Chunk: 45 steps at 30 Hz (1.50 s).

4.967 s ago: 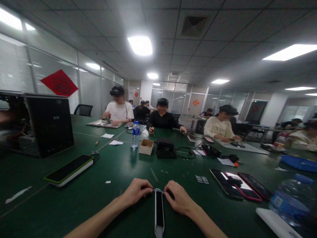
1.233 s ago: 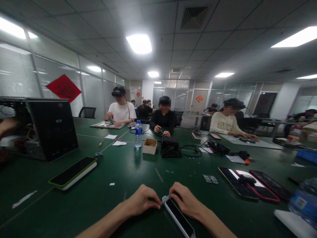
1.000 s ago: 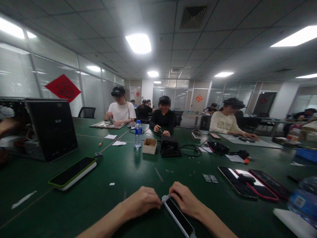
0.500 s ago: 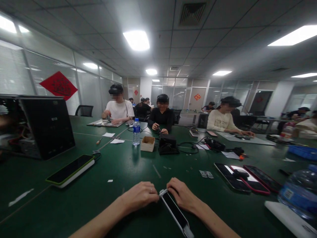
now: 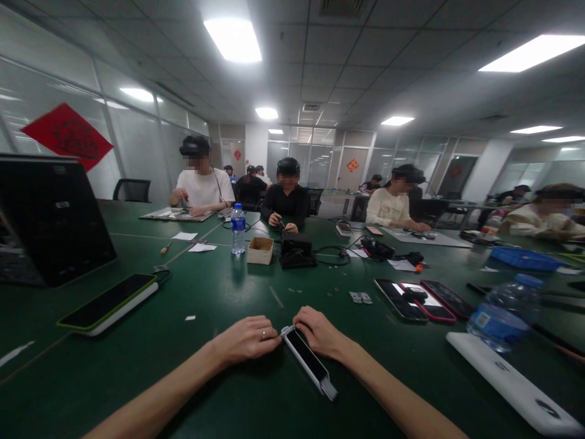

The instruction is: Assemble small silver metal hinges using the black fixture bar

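Observation:
A narrow phone (image 5: 307,361) with a black screen and pale frame lies on the green table (image 5: 150,360), pointing towards me and to the right. My left hand (image 5: 244,338), a ring on one finger, is curled with its fingertips pinched at the phone's far end. My right hand (image 5: 319,332) is closed over the same end from the right side. What sits between the fingertips is too small to make out.
A phone in a green case (image 5: 106,303) lies at the left, a black computer case (image 5: 50,219) behind it. Three phones (image 5: 418,299), a water bottle (image 5: 500,314) and a white flat device (image 5: 512,390) lie to the right. Several people sit across the table.
The phone has turned from pointing straight at me to slanting right. Both hands stay at its far end. The view has swung rightwards and tilted down a little.

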### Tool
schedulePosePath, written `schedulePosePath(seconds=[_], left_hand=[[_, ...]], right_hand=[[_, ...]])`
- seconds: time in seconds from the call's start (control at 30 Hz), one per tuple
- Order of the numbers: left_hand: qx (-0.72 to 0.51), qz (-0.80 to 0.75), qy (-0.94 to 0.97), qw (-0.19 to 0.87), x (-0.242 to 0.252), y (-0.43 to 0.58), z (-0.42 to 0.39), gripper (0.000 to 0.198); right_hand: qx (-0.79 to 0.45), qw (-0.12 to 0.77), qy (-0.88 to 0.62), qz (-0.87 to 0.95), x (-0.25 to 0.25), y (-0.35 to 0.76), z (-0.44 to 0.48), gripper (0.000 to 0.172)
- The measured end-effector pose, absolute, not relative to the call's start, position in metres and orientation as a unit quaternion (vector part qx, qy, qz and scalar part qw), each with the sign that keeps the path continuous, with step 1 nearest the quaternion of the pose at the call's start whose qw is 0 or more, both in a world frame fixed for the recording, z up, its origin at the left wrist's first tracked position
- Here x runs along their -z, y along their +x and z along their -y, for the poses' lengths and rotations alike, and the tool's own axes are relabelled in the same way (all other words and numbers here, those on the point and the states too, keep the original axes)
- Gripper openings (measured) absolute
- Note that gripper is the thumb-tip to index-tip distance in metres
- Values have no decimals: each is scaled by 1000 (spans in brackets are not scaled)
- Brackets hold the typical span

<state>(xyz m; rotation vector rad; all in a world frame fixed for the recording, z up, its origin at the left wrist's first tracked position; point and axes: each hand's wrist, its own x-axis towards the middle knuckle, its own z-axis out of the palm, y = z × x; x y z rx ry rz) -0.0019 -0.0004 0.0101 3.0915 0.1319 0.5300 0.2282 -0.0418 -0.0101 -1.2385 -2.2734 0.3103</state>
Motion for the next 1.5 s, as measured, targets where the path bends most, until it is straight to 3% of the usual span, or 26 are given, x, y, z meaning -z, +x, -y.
schedulePosePath(seconds=[0.23, 0.43, 0.63, 1.5], left_hand=[[-276, -205, 921, 182, 7, -4, -15, 19], [-303, -301, 870, 246, 8, -4, -19, 10], [-273, -365, 836, 305, -5, 3, -7, 14], [-215, -380, 861, 261, -5, 7, -7, 18]], right_hand=[[-126, 240, -492, 827, 2, 225, 47, 16], [-143, 218, -513, 818, -2, 224, 50, 17], [-142, 214, -513, 819, -4, 222, 51, 17], [-134, 239, -514, 813, 5, 225, 47, 14]])
